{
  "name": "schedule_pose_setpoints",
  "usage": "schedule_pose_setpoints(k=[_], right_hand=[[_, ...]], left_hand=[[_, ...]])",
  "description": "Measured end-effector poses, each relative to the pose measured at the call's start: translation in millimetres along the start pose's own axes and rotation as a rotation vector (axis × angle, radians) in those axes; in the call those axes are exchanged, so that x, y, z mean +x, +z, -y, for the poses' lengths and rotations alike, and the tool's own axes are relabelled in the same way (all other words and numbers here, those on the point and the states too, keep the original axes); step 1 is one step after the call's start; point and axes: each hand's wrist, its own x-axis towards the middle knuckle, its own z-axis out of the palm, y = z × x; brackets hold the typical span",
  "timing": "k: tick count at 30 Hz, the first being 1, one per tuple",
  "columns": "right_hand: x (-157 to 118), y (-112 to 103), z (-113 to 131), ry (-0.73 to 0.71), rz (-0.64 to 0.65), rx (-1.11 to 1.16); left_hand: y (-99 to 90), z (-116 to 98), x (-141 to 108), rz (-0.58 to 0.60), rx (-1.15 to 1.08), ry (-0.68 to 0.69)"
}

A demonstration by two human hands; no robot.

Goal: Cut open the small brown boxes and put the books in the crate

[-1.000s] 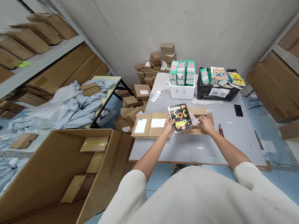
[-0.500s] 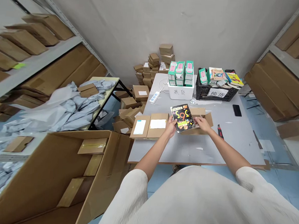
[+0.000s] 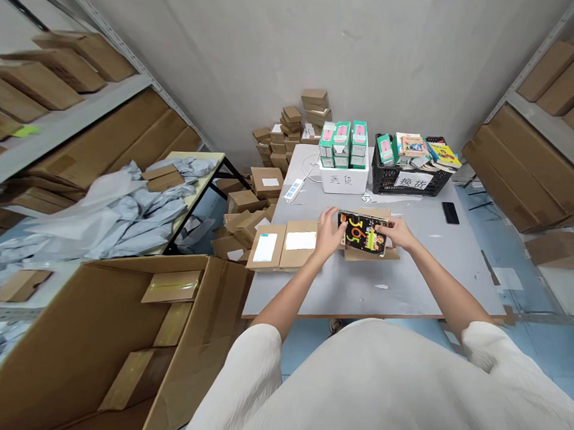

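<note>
Between my two hands is a black book with a colourful "365" on its cover, turned sideways. My left hand grips its left end, thumb on the cover. At the right end, my right hand holds it with the thumb on the cover and the fingers behind. Under and behind the book lies an open cardboard box, largely hidden by the book and my hands. Two closed cardboard boxes with white labels, one of them the nearer labelled box, sit just left of my left hand.
A white bin of green-and-pink boxes and a black crate of books stand at the table's back. A phone lies to the right. A big open carton stands left of the table; shelves flank both sides.
The book has turned from upright to sideways and moved slightly right, over the open box. My right hand has come from the box's side to grip the book's right end. The box cutter is now hidden.
</note>
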Motion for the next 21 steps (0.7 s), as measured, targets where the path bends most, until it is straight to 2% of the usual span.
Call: schedule_pose_setpoints(k=[1,4,7,8,11,14,16,18,21], right_hand=[[1.0,-1.4,4.7,-0.001,0.025,-0.018],[2.3,-1.2,16.4,-0.001,0.137,-0.051],[3.6,1.0,21.6,-0.019,0.201,-0.137],[4.7,1.2,21.2,-0.033,0.198,-0.175],[8.6,-0.7,12.9,-0.102,0.078,-0.246],[8.3,-2.4,-2.5,-0.13,-0.178,-0.24],[3.0,0.8,-13.0,-0.073,-0.25,-0.18],[-5.0,9.2,-21.3,0.017,-0.152,-0.071],[-15.6,28.3,-28.4,0.103,0.041,0.083]], left_hand=[[0.8,-7.2,3.3,0.115,-0.037,0.01],[8.7,-15.1,9.4,0.375,-0.105,-0.102],[18.2,-0.8,6.4,0.535,-0.031,-0.161],[20.5,6.8,3.7,0.546,-0.009,-0.145],[23.4,28.0,-5.5,0.394,-0.033,-0.168],[21.1,38.4,-9.3,0.177,-0.137,-0.32],[18.6,39.6,-7.5,0.063,-0.237,-0.425],[17.6,39.0,-4.1,-0.017,-0.335,-0.501],[19.9,38.6,0.4,-0.073,-0.434,-0.545]])
